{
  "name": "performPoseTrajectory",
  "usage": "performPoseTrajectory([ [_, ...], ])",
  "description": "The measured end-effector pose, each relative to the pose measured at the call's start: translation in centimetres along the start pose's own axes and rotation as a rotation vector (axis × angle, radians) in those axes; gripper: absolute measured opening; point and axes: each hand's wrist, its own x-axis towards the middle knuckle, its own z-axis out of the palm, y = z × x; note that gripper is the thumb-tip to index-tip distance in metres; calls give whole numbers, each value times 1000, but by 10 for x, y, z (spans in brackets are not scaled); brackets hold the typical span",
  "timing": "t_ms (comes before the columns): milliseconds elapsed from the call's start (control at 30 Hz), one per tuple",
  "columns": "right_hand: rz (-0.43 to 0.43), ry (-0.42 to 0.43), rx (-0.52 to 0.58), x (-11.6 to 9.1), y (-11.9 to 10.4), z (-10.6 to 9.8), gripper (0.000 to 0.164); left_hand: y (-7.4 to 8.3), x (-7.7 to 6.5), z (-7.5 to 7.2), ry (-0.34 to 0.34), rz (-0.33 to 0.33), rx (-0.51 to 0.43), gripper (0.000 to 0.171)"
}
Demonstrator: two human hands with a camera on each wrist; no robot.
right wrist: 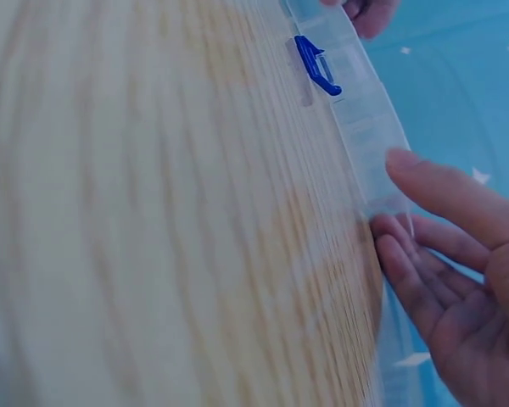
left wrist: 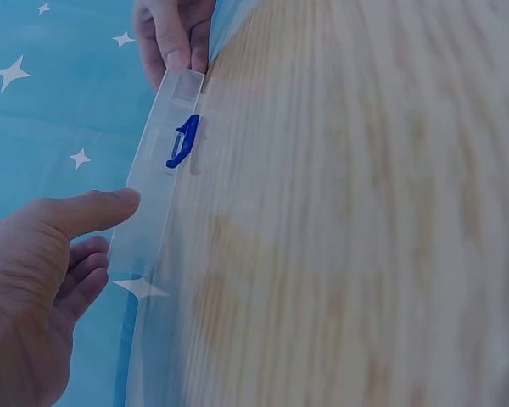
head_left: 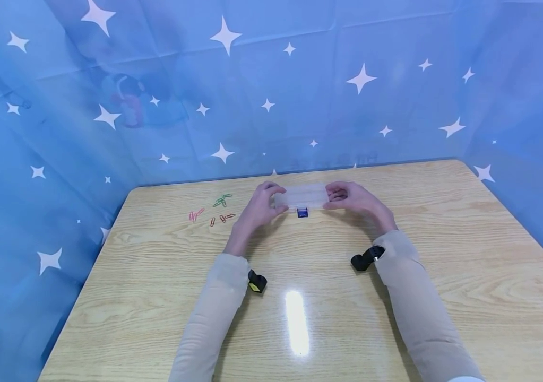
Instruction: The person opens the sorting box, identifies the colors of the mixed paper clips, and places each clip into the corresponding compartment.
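Note:
A clear plastic case [head_left: 302, 194] lies near the back of the table between my two hands, its long side facing me. On its front edge sits a dark blue latch [head_left: 302, 212], which also shows in the left wrist view as a blue clip [left wrist: 184, 142]. My left hand [head_left: 263, 206] grips the case's left end, thumb at the near side and fingers curled behind. At the opposite end my right hand [head_left: 356, 198] holds it in the same way; the right wrist view shows its thumb [right wrist: 424, 182] against the case wall.
Left of the case lie small groups of paper clips: green ones [head_left: 223, 200], pink ones [head_left: 196, 214] and red ones [head_left: 222, 218]. The wooden table [head_left: 147, 297] ends at a blue star-patterned curtain [head_left: 300, 95]. Black wrist cameras [head_left: 257, 281] hang at both cuffs.

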Motion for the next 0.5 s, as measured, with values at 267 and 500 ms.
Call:
performPoseTrajectory([
  [267, -29, -13, 8, -2, 3, 0, 71, -3, -1, -2, -2, -17, -11, 56],
  [500, -39, -14, 4, -1, 5, 0, 67, -6, -2, -3, -13, -25, -30, 62],
])
